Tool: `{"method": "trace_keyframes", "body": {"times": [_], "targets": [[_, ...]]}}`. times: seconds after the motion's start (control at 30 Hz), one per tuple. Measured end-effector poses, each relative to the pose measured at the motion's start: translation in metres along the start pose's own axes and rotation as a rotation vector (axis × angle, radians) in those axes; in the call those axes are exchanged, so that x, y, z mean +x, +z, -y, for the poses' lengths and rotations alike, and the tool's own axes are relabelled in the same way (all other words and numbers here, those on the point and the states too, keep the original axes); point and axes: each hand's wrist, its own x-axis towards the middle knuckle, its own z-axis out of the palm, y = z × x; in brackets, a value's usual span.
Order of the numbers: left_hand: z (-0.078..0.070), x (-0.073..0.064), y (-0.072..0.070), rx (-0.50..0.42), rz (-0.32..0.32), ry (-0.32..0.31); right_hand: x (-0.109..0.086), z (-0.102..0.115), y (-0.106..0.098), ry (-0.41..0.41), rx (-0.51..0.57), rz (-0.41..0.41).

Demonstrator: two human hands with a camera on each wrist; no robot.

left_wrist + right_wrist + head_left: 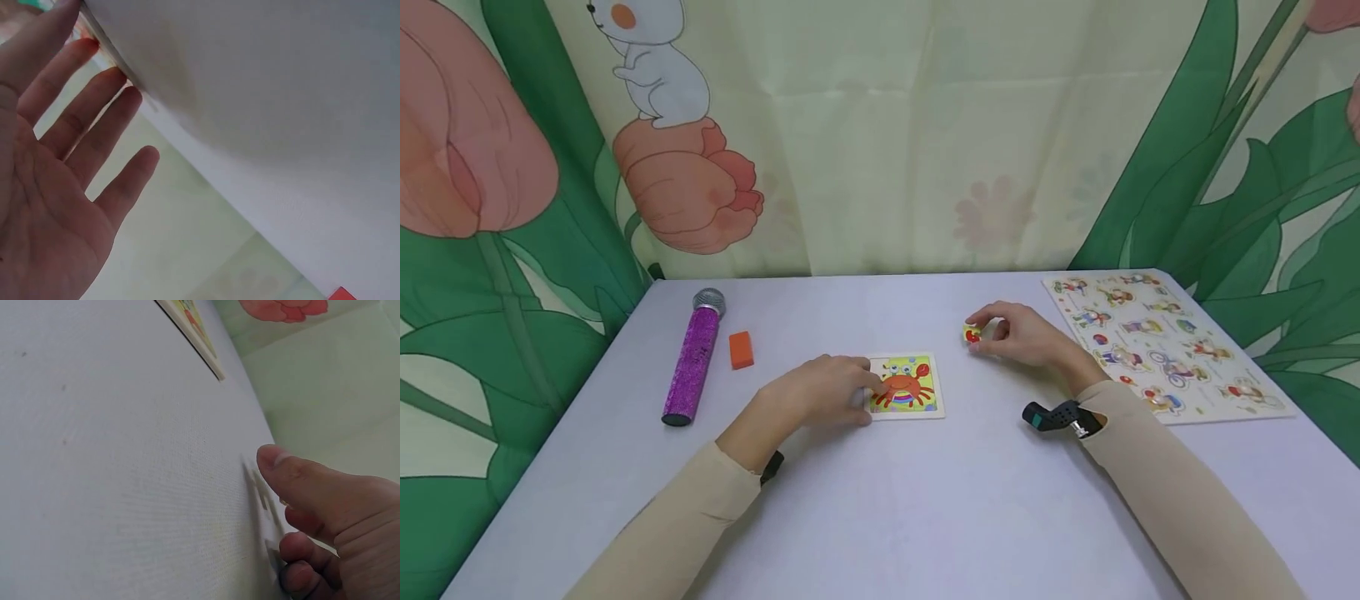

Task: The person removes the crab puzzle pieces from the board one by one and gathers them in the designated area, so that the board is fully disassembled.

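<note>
A square wooden puzzle (927, 410) with a red crab picture lies flat on the white table. At its left side is my left hand (816, 392), the fingertips touching the edge and overlapping the picture. The left wrist view shows this hand (62, 162) with its fingers fairly straight against the puzzle's rim (111, 47). To the right of the puzzle, my right hand (1030, 335) pinches a small red and yellow puzzle piece (971, 333) between thumb and fingers. In the right wrist view, the right hand's thumb (300, 478) and curled fingers hide most of the piece.
A purple glittery microphone (692, 362) and an orange block (741, 350) lie on the left of the table (895, 517). A large picture board (1150, 333) with many small figures lies at the right, beside my right forearm. A printed curtain (880, 150) hangs behind the table.
</note>
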Motion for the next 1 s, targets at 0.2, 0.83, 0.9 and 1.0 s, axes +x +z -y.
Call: {"method": "trace_keyframes", "body": {"times": [0.2, 0.83, 0.9, 1.0], "targets": [[-0.001, -0.007, 0.006, 0.014, -0.012, -0.006, 0.004, -0.002, 0.007, 0.025, -0.021, 0.013], [0.004, -0.011, 0.004, -0.088, 0.023, -0.031, 0.004, 0.011, 0.001, 0.019, -0.137, 0.012], [0.004, -0.011, 0.004, -0.091, 0.024, -0.036, 0.005, 0.013, 0.0, 0.032, -0.145, 0.018], [0.005, -0.01, 0.003, -0.098, 0.024, -0.037, 0.006, 0.014, 0.0, 0.033, -0.148, 0.019]]}}
